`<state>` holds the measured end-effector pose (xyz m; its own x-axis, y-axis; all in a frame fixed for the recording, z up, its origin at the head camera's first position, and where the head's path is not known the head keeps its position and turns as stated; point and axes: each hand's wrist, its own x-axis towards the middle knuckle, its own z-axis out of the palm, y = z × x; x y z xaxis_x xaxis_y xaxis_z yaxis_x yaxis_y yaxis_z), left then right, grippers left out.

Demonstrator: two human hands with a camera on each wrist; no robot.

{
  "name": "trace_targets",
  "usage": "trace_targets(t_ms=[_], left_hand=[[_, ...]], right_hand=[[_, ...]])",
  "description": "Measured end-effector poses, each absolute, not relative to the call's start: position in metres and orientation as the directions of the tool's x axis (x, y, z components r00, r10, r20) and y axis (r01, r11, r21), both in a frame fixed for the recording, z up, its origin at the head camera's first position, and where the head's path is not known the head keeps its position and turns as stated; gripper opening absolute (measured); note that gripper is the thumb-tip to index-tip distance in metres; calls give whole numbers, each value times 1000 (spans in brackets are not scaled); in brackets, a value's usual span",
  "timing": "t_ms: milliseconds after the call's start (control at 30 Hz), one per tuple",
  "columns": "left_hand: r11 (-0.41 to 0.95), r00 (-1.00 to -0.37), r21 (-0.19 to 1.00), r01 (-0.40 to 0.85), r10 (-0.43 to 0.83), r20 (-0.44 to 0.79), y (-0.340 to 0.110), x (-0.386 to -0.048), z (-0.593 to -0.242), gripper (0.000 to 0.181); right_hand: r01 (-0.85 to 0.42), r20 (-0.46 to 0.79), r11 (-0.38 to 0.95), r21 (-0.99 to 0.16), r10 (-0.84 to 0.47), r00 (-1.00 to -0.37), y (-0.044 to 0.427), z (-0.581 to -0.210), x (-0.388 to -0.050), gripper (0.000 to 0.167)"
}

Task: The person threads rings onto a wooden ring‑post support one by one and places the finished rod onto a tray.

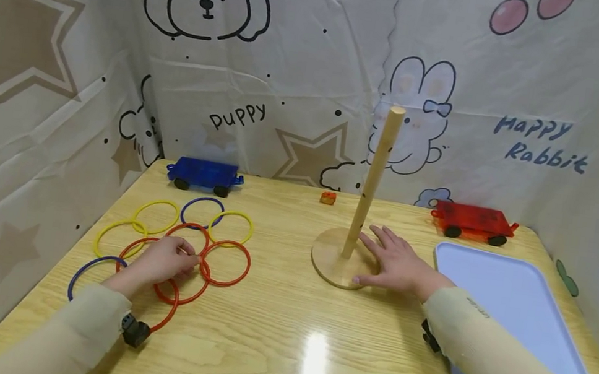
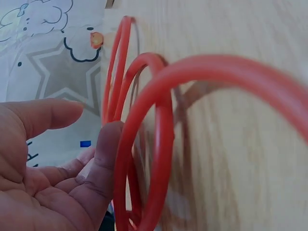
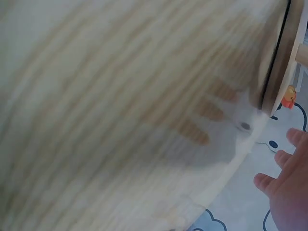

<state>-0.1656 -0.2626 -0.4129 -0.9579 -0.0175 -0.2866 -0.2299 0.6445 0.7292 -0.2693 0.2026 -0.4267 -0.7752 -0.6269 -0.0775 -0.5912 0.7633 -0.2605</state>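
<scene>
My left hand (image 1: pixel 164 261) is over a loose cluster of plastic rings at the table's left. In the left wrist view, one finger (image 2: pixel 98 166) lies against a red ring (image 2: pixel 163 144), and a gap separates it from the thumb. Other red rings (image 1: pixel 224 284), three yellow rings (image 1: pixel 159 200) and two blue rings (image 1: pixel 202 199) lie around, some overlapping. A wooden pole (image 1: pixel 373 183) stands upright on a round wooden base (image 1: pixel 331 259). At this base's right side is my right hand (image 1: pixel 396 264), fingers spread, thumb over the base's edge. Whether it presses on the base cannot be told.
A blue toy wagon (image 1: pixel 202 174) stands at the back left and a red toy wagon (image 1: pixel 473 221) at the back right. Between them sits a small orange toy (image 1: pixel 328 198). A pale lilac tray (image 1: pixel 511 288) lies under my right forearm. Printed cloth (image 1: pixel 304 56) surrounds the table.
</scene>
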Motion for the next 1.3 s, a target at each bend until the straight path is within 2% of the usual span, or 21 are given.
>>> trace_targets(t_ms=[133,200,300,600,933,1100,1300], left_hand=[[659,-957,718,-223,-7,-290,-259,-165,-416,28],[643,-954,728,-237,-12,-300,-257,-164,-418,25],[629,-948,731,-267,-35,-316,-254,-164,-419,21],[632,-939,714,-301,-67,-336,-249,-171,-426,21],[420,-919,828,-372,-41,-393,-251,-172,-430,14],[314,-916,870,-381,-2,-401,-255,-172,-428,21],[266,-926,893,-363,3,-377,-257,-175,-422,28]], right_hand=[[-530,-146,805,-269,-577,-803,202,-432,-270,122],[-510,-173,817,-269,-562,-809,202,-433,-269,124],[-497,-205,826,-266,-552,-808,202,-434,-268,122],[-508,-227,826,-245,-558,-798,202,-438,-269,114],[-513,-245,823,-245,-564,-788,202,-438,-268,123],[-509,-244,819,-265,-567,-787,204,-437,-267,123],[-484,-271,828,-282,-553,-788,203,-439,-266,123]])
